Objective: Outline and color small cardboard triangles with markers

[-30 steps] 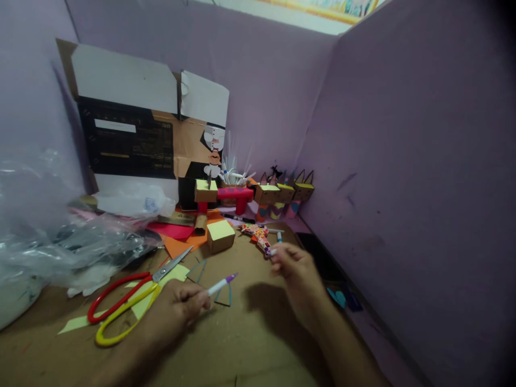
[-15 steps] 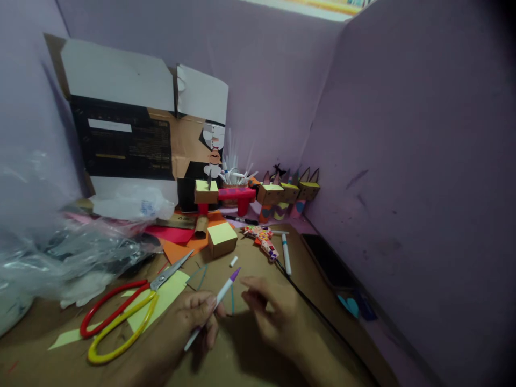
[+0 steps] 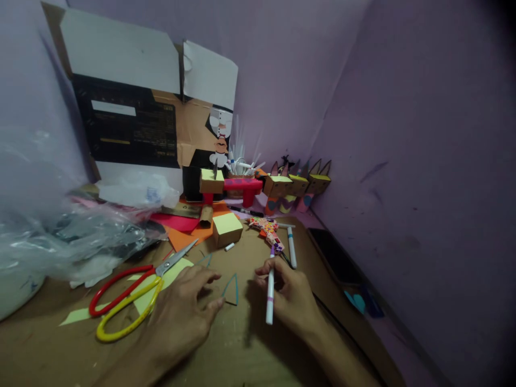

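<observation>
Between the fingers of my right hand [image 3: 286,290] is a white marker [image 3: 270,301] with a purple cap or tip pointing away from me. My left hand [image 3: 189,301] holds nothing, its thumb and fingers apart over the cardboard. Just beyond its fingertips a triangle outline [image 3: 231,290] in blue-green lies on the brown cardboard sheet [image 3: 226,349]. Left of that hand rest scissors [image 3: 159,274] with one red and one yellow handle, partly over pale yellow paper [image 3: 177,274]. A small cardboard box [image 3: 228,231] with a yellow top stands further back, a short white piece [image 3: 229,246] before it.
A patterned glue gun [image 3: 266,231] with a black cord and another marker [image 3: 292,247] lie behind my right hand. At right is a dark phone [image 3: 332,255]. Clear plastic bags [image 3: 80,242] cover the left. Cardboard figures with ears [image 3: 298,185] line the back wall.
The marker has passed from my left hand to my right. My left hand has opened, and the view has tilted slightly down and shifted left. The short white piece has turned.
</observation>
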`<state>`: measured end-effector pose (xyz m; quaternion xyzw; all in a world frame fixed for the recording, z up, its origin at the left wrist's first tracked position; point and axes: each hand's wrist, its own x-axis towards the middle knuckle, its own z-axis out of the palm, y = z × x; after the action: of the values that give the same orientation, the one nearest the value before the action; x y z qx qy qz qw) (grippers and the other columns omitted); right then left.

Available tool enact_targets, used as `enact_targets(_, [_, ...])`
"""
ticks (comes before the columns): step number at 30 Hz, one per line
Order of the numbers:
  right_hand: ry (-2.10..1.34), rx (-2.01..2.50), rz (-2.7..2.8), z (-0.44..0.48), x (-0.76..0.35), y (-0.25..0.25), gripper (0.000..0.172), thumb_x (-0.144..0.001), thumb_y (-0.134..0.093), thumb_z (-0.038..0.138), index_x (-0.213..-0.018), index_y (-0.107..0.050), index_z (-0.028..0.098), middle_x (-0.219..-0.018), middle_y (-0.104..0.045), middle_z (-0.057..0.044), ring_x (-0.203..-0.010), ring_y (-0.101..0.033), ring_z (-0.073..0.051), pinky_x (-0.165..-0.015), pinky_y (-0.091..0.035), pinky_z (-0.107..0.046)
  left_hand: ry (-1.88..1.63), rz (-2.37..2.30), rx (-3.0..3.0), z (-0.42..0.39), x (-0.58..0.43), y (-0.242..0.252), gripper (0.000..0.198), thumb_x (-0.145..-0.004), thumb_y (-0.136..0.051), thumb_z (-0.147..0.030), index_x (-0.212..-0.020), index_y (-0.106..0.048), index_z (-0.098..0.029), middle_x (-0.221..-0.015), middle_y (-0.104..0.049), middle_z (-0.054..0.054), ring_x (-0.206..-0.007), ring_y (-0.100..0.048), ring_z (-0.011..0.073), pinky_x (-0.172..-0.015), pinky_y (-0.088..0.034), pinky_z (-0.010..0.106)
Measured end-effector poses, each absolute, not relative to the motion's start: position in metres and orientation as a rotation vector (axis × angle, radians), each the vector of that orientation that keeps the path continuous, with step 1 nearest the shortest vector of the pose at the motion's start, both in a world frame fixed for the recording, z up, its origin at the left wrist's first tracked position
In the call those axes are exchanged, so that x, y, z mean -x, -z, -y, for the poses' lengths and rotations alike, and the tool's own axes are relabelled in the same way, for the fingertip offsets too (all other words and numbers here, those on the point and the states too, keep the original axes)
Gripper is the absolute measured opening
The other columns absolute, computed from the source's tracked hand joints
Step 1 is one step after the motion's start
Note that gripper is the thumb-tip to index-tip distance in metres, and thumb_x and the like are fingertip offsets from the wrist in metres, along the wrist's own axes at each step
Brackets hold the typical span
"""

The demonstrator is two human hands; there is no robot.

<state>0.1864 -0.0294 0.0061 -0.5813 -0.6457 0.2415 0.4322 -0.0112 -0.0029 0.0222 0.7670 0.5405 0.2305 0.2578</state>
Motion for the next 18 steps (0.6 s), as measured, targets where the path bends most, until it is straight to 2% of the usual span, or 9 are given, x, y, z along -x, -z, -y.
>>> enact_targets(3, [-0.649, 1.522, 1.738, 0.029, -0.185, -0.004, 0.019, -0.066, -0.061, 0.016, -0.079, -0.049, 0.021, -0.070, -0.063, 0.001, -0.054, -0.055, -0.012, -0.051, -0.039, -0.020, -0.553, -1.460, -2.233, 0.002, 0.006, -0.011, 0.027, -0.067, -0.059, -0.032, -0.093, -0.060, -0.025, -0.095, -0.058, 0.002, -0.094, -0.049, 0.0216, -0.081, -0.035, 0.034])
enact_targets(7, [-0.559, 1.583, 1.847, 0.029, -0.174, 0.001, 0.028, -0.060, -0.064, 0.014, -0.082, -0.048, 0.023, -0.064, -0.058, 0.005, -0.052, -0.050, -0.012, -0.050, -0.032, -0.021, -0.464, -1.554, -2.259, 0.004, -0.007, -0.006, 0.022, -0.066, -0.059, -0.036, -0.082, -0.060, -0.022, -0.086, -0.058, 0.003, -0.089, -0.047, 0.0237, -0.078, -0.031, 0.038])
enact_targets(10, [-0.548, 1.561, 1.860, 0.027, -0.167, 0.005, 0.033, -0.057, -0.059, 0.008, -0.083, -0.047, 0.023, -0.063, -0.055, 0.006, -0.053, -0.047, -0.012, -0.050, -0.029, -0.021, -0.448, -1.570, -2.246, 0.005, -0.014, -0.008, 0.016, -0.065, -0.058, -0.031, -0.078, -0.058, -0.021, -0.084, -0.057, 0.002, -0.087, -0.046, 0.0233, -0.078, -0.028, 0.038])
enact_targets(14, [-0.738, 1.471, 1.641, 0.022, -0.162, 0.012, 0.036, -0.053, -0.053, 0.002, -0.081, -0.044, 0.023, -0.063, -0.053, 0.006, -0.052, -0.046, -0.010, -0.049, -0.032, -0.020, -0.444, -1.611, -2.208, 0.003, -0.022, -0.010, 0.013, -0.062, -0.054, -0.021, -0.075, -0.056, -0.020, -0.081, -0.056, 0.002, -0.083, -0.047, 0.0222, -0.076, -0.028, 0.037])
enact_targets(18, [-1.056, 1.309, 1.242, 0.017, -0.156, 0.013, 0.031, -0.055, -0.047, 0.000, -0.076, -0.041, 0.022, -0.069, -0.054, 0.004, -0.059, -0.050, -0.011, -0.052, -0.038, -0.020, -0.459, -1.557, -2.228, 0.003, -0.025, -0.009, 0.007, -0.064, -0.049, -0.018, -0.069, -0.053, -0.020, -0.077, -0.056, 0.002, -0.079, -0.047, 0.0206, -0.076, -0.028, 0.036])
